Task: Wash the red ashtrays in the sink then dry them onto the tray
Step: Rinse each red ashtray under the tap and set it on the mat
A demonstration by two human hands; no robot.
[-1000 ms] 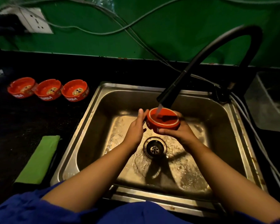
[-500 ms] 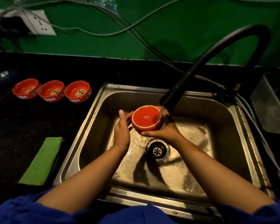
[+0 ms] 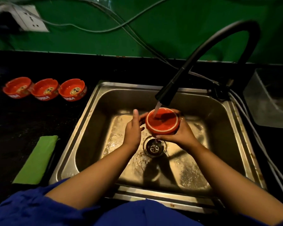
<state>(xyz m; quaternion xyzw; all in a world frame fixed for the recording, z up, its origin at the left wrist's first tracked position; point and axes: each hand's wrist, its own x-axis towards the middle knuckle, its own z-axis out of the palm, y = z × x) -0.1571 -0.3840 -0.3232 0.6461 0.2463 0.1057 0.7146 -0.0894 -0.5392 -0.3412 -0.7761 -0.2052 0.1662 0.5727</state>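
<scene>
With the right hand (image 3: 180, 136) gripping the upturned red ashtray (image 3: 162, 121) under the faucet (image 3: 166, 93) stream, rub its side with the open left hand (image 3: 132, 129), rotating steadily.

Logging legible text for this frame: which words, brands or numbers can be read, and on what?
"SIMBA", partly cut off, in white on the side of the middle ashtray on the counter.
Similar white lettering on the left ashtray and right ashtray: only the ending "MBA" reads.
Printed emblems inside those three: too blurred to read.
Held ashtray, faucet, wall socket: no text visible.
</scene>
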